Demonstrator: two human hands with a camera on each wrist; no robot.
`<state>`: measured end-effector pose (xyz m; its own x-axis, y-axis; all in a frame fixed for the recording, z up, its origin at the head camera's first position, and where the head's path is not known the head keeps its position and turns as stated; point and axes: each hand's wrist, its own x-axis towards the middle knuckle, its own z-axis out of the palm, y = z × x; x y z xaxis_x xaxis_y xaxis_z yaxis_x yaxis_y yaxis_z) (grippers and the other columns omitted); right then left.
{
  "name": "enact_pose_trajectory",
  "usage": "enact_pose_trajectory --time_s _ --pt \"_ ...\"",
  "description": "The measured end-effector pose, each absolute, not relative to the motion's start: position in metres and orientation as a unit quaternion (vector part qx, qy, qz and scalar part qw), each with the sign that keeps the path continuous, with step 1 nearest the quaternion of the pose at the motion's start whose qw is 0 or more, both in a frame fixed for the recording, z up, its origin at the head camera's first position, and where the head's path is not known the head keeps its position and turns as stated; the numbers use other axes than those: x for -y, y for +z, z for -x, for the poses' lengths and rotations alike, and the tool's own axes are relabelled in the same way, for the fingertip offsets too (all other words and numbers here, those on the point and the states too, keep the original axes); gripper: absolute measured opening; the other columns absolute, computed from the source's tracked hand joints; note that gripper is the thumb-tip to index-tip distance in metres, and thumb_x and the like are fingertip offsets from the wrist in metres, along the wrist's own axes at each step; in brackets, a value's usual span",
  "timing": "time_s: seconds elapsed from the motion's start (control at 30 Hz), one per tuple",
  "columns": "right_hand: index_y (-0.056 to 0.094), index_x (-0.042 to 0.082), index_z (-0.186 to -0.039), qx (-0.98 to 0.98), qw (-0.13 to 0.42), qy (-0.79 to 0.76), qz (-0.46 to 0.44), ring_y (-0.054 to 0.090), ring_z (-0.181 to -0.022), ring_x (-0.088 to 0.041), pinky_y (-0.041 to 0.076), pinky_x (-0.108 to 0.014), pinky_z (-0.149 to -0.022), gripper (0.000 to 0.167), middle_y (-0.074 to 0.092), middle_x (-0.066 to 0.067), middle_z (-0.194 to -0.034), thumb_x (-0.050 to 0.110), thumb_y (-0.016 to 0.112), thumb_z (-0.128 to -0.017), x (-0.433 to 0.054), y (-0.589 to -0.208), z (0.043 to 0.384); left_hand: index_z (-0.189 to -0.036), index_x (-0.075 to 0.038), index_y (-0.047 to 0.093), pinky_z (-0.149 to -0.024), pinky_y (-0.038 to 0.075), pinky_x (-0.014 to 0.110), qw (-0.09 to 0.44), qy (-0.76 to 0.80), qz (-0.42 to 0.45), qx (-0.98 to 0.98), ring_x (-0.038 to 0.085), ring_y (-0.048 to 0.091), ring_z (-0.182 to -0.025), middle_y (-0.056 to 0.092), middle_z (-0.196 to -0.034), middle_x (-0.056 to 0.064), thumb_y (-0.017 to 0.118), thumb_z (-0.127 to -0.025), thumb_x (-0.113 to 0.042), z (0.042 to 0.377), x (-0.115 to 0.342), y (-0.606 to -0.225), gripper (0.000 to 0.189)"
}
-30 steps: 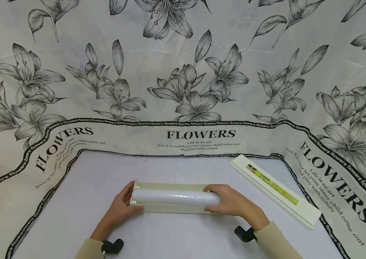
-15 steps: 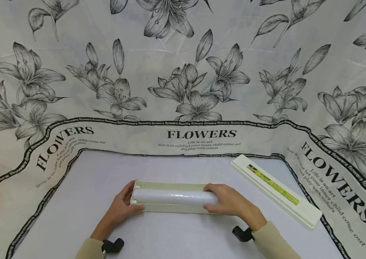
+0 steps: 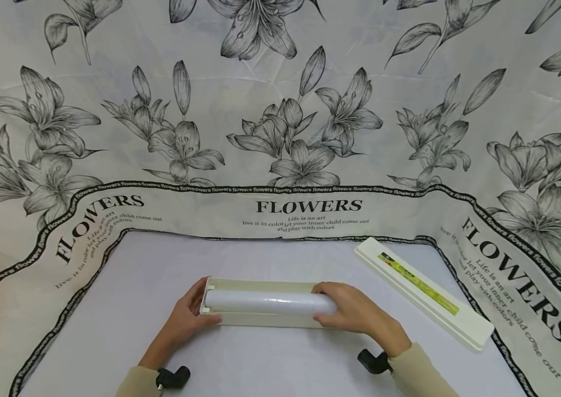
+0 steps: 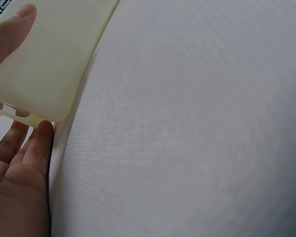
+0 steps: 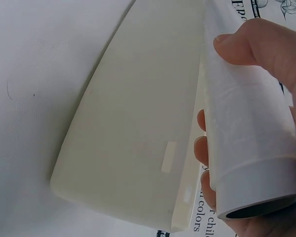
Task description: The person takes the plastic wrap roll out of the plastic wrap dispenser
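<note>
An open, cream-coloured cling film dispenser box (image 3: 270, 320) lies lengthwise on the white surface, with a white cling film roll (image 3: 265, 303) along its trough. My left hand (image 3: 188, 317) holds the box's left end, thumb on the front wall and fingers around the end. In the left wrist view the thumb rests flat on the box's pale wall (image 4: 59, 54). My right hand (image 3: 352, 309) grips the roll near its right end. The right wrist view shows the roll's hollow core end (image 5: 261, 190) raised beside the box, thumb on one side and fingertips underneath. The hand partly hides the box's right end.
A long white lid (image 3: 424, 295) with a yellow-green label lies slanted at the back right, reaching the cloth's printed border. Behind stands a hanging flower-printed cloth (image 3: 305, 154). Black wrist mounts (image 3: 173, 377) sit by both sleeves.
My right hand shifted slightly left with the roll, then slightly back to the right. The left hand, the box and the lid have stayed in place.
</note>
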<state>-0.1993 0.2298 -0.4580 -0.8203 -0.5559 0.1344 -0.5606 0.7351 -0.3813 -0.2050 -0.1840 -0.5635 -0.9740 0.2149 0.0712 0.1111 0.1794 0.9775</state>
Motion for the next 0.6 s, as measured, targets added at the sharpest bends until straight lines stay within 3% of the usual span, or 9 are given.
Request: enact_pose_trajectory --time_s 0.6 --pt "0.069 0.015 -0.115 0.926 0.035 0.227 -0.299 0.062 -0.088 -0.006 0.056 -0.029 -0.075 0.041 0.073 0.003 -0.111 0.034 0.084 -0.082 -0.247 -0.459 0.194 -0.163 -0.01 0.027 -0.105 0.04 0.007 0.045 0.639 -0.107 -0.76 0.033 0.033 -0.152 0.037 -0.163 0.015 0.09 -0.078 -0.013 0.204 0.184 -0.563 0.106"
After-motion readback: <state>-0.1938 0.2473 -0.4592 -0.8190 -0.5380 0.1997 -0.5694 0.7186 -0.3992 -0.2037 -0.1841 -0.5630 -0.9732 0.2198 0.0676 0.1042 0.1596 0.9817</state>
